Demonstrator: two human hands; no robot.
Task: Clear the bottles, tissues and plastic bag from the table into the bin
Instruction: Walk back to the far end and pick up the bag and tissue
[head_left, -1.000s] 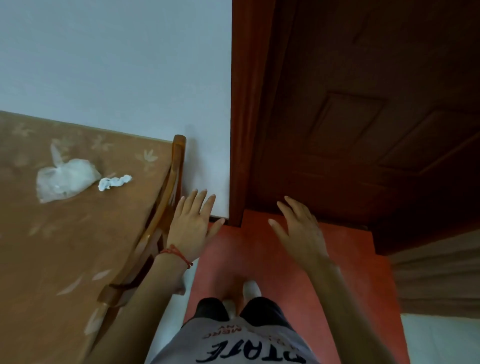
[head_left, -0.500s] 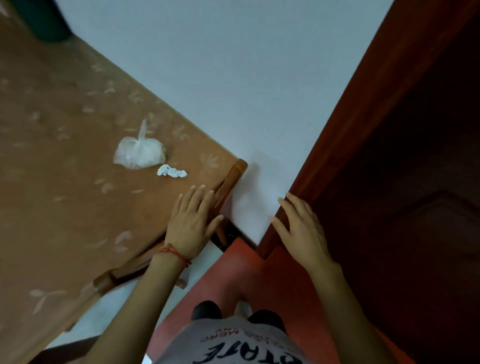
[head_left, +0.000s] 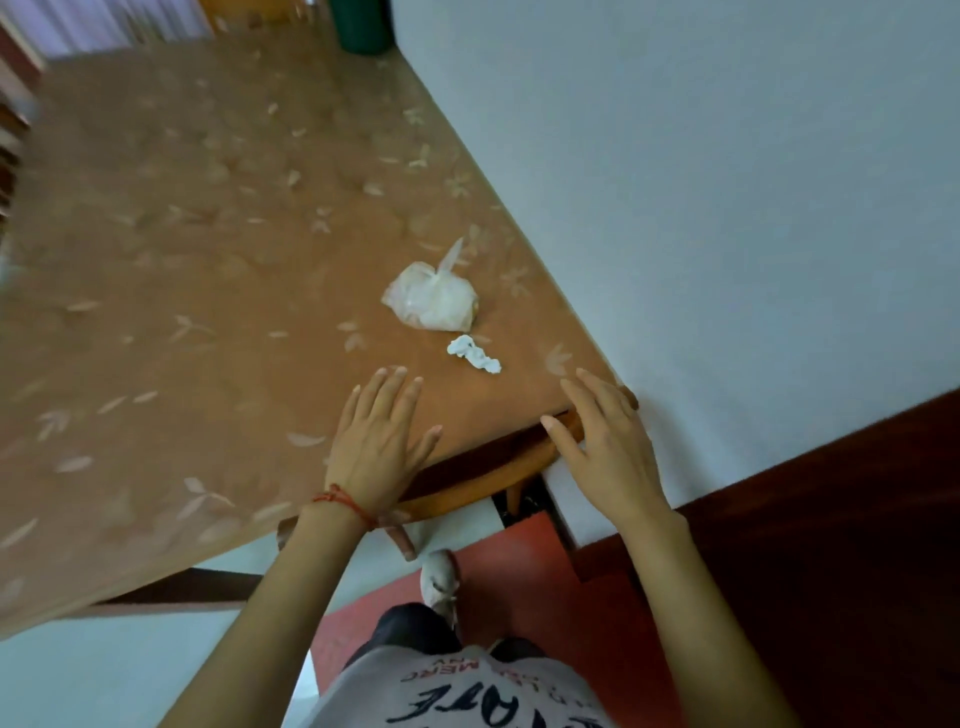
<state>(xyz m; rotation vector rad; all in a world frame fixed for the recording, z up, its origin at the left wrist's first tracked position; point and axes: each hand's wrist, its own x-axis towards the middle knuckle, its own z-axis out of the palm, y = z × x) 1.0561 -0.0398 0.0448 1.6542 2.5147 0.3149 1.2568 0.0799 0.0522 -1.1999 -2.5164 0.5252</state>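
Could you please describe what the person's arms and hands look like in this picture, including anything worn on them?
Both forearms are bare, with no sleeves in view. The left hand has a thin red string bracelet tied round its wrist. The right hand wears nothing visible: no ring, watch or glove. Fingernails on both hands look short and unpainted.

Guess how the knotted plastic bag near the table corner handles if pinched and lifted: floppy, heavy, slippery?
The bag is thin, crinkled film, so it probably deforms under the fingers rather than holding shape. It sits as a small slumped lump with pale contents, so likely light, though what is inside is unclear. The twisted tail sticking up looks like the safest pinch point; the smooth film may slip elsewhere.
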